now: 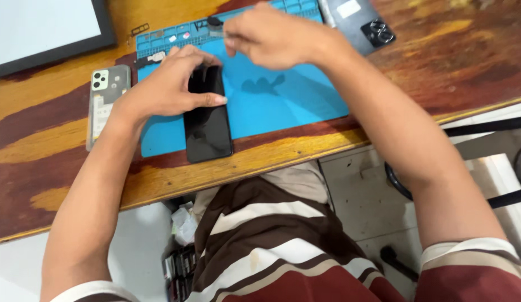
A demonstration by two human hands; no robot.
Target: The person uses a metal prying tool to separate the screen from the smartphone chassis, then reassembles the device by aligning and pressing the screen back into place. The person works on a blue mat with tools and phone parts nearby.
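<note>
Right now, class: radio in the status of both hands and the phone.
Left hand pressing black phone onto blue mat. Right hand pinching small tool over mat's tray end. Nothing blocking.

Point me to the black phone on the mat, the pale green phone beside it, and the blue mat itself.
black phone [208,131], head view, on the dark glass screen below the left hand.
pale green phone [105,100], head view, middle of its back.
blue mat [283,100], head view, bare area right of the black phone.

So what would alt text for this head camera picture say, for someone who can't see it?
A person's left hand presses on a black phone lying on a blue work mat, while the right hand reaches toward the mat's small-parts tray. A second phone lies camera-side up on the wooden desk.
</note>
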